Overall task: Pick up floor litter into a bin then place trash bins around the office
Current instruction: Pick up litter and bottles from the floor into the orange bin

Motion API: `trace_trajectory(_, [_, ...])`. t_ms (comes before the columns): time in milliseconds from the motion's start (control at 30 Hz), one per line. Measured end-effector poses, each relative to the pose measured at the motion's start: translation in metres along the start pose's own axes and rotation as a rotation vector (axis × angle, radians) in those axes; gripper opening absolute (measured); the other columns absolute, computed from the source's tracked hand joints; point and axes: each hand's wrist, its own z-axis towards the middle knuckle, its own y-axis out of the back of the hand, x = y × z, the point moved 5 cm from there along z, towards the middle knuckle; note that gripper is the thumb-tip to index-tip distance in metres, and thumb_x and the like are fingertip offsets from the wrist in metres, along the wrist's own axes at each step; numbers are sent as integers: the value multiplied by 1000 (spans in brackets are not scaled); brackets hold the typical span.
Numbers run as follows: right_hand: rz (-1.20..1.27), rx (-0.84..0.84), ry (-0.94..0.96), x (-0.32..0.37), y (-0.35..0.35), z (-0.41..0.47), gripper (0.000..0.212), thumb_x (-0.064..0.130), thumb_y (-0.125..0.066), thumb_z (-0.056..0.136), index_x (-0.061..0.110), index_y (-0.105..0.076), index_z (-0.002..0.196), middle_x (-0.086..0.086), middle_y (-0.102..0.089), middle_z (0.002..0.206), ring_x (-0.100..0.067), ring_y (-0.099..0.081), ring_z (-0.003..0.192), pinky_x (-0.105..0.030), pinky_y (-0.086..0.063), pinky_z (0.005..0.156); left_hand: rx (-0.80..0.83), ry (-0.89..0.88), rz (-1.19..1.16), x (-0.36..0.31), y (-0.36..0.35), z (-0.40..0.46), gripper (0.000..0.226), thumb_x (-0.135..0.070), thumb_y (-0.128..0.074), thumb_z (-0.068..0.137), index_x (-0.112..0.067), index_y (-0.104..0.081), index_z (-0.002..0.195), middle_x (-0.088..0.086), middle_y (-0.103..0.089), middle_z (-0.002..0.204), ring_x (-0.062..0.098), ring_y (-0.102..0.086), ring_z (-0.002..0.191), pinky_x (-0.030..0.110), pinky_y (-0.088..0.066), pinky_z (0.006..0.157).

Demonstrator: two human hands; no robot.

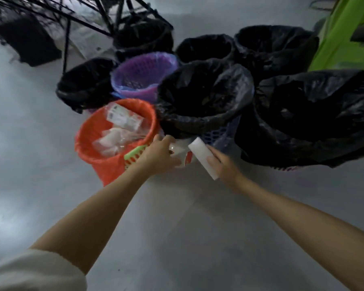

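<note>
Head view looks down on a cluster of bins on a grey floor (177, 227). Right hand (221, 164) grasps a white box (204, 157) by its near end, fingers curled round the far side, so most of the box sticks out beyond the grip toward the bins. It looks light and stiff, probably card, easy to carry by one end but likely to crush under a hard squeeze. Left hand (160, 154) curls round clear plastic litter (180, 152) with a red patch, low on the floor between the orange bin (105, 164) and the near black-bagged bin (198, 120); motion blur hides how firmly it holds. That wrapper seems thin, soft and slippery, best pinched by a bunched fold. Orange bin, just left of both hands, already holds white packets, and a green strip (135, 154) lies against its rim. Purple bin (143, 91) stands behind it, with more black-bagged bins far and right.
</note>
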Motion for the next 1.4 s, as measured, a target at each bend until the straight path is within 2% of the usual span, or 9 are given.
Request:
trace_trajectory(200, [15,-31,139,80,-32,26,43,36,-55,92,20,-39,128,-5,-56,122,-24,-61,97,-33,-49,65,-303,56,-300,68,64,-28,36,-28,-68,79,-17,-62,112,0,-64,111,13,-60,96,30,-54,86])
trace_trajectory(333, [-99,-169,228,124,-59,45,42,32,-57,91,12,-39,123,-2,-53,110,-22,-58,96,-35,-49,78,-648,141,-439,101,104,-40,30,-30,-71,79,-15,-61,104,-7,-59,93,4,-52,73,8,-37,61])
trace_trajectory(500, [0,-254,247,168,-84,72,42,22,-52,89,9,-40,127,-6,-49,113,-18,-56,91,-11,-47,59,-896,156,-626,138,135,-43,50,-36,-70,81,-18,-48,122,-2,-58,114,13,-53,100,13,-31,79])
trace_trajectory(633, [-202,-261,188,171,-97,92,44,22,-52,89,12,-45,132,-12,-40,130,-20,-49,103,-25,-41,87,-994,114,-540,162,145,-43,52,-24,-67,87,-11,-46,132,9,-50,128,17,-51,109,11,-30,82])
trace_trajectory(733, [-369,-279,141,164,-106,102,45,27,-57,86,12,-45,127,-11,-48,128,-29,-56,107,-36,-47,91,-1032,10,-335,178,139,-31,49,-15,-60,91,-14,-46,137,19,-43,130,27,-48,114,25,-39,92])
trace_trajectory(867, [-591,-306,204,166,-112,108,49,32,-61,85,13,-43,125,-9,-56,124,-29,-55,113,-38,-48,86,-887,-62,47,193,112,-4,47,-21,-46,90,-27,-40,136,24,-46,129,44,-50,111,48,-51,83])
trace_trajectory(1100, [-1007,-216,327,156,-133,126,48,25,-50,91,15,-43,138,-11,-46,130,-30,-42,120,-36,-44,94,-700,-170,162,182,75,14,44,-23,-71,80,-21,-62,123,17,-64,115,37,-59,101,46,-57,77])
trace_trajectory(1267, [-1083,-164,422,141,-155,128,36,14,-62,81,5,-60,116,-17,-59,109,-38,-58,100,-44,-52,72,-543,-292,167,184,42,0,36,-31,-44,91,-22,-62,121,15,-62,126,39,-55,120,47,-53,90])
trace_trajectory(1400, [-1154,-151,424,137,-163,128,24,19,-74,70,8,-67,90,-11,-66,86,-31,-66,73,-37,-50,61,-322,-135,75,200,20,-2,64,-40,-11,91,-22,-48,139,6,-52,142,30,-39,138,48,-30,115])
